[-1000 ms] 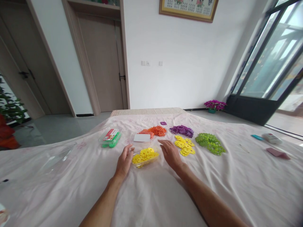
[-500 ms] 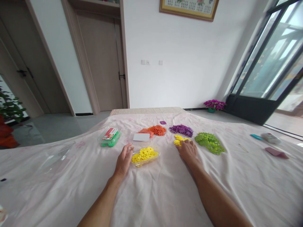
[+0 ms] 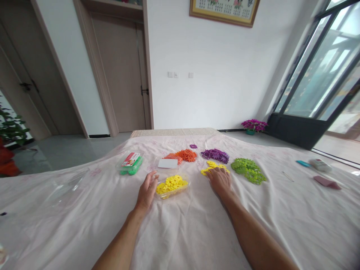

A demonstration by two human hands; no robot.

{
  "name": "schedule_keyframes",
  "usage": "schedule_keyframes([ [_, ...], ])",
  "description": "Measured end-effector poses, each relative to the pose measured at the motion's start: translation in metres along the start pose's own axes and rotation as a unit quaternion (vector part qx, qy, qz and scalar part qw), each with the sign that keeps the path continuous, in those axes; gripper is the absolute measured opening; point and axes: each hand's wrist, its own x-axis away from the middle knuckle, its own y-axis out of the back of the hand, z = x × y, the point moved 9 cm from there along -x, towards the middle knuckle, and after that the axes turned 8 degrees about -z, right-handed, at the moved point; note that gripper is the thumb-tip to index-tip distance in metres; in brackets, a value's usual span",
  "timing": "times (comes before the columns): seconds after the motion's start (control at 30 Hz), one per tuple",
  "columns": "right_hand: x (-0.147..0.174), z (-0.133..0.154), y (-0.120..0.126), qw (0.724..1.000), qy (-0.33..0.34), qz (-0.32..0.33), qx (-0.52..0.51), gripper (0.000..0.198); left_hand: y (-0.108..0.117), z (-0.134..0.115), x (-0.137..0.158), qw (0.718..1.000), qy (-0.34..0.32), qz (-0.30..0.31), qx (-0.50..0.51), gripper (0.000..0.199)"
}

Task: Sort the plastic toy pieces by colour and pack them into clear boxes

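Yellow flower-shaped plastic pieces (image 3: 172, 183) fill a small clear plastic box (image 3: 168, 194) in front of me. At the box's left end, my left hand (image 3: 147, 189) has its fingers bent around the rim. To the right, my right hand (image 3: 221, 182) lies palm down with curled fingers on a loose heap of yellow pieces (image 3: 213, 165); its fingertips are partly hidden among them. Beyond the hands are an orange heap (image 3: 187, 155) and a purple heap (image 3: 216, 155) of similar pieces. A light green heap (image 3: 248, 170) lies right of my right hand.
A clear box with green pieces and a red-white label (image 3: 131, 159) stands at left. Clear plastic with a white label (image 3: 168, 163) lies before the orange heap. One purple piece (image 3: 193, 146) is farther back. Pink (image 3: 327, 182) and blue (image 3: 303, 163) items lie right on the wrinkled cloth (image 3: 191, 232).
My right hand has shifted a little left and towards me, and the yellow pieces under it are spread wider. My left hand stays at the box.
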Motion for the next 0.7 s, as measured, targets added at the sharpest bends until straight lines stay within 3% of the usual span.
schedule_keyframes([
  [0.2,-0.004,0.005,0.002,0.996,-0.014,-0.036,-0.075,0.040,0.000,-0.001,0.000,1.000,-0.003,-0.001,-0.002,0.045],
  [0.3,-0.004,0.009,-0.012,0.990,-0.025,0.006,-0.142,0.046,0.000,0.000,-0.001,1.000,-0.004,-0.004,-0.006,0.045],
  [0.43,-0.001,0.022,-0.026,0.978,0.021,0.070,-0.196,0.046,0.002,0.001,-0.001,1.000,-0.005,-0.010,-0.021,0.044],
  [0.57,-0.002,0.007,-0.018,0.986,-0.013,0.019,-0.168,0.033,0.001,0.000,0.000,1.000,-0.004,-0.005,-0.020,0.043],
  [0.7,0.000,-0.001,-0.007,0.988,-0.023,-0.032,-0.147,0.032,0.003,-0.001,-0.001,0.999,-0.010,-0.015,-0.033,0.042],
])
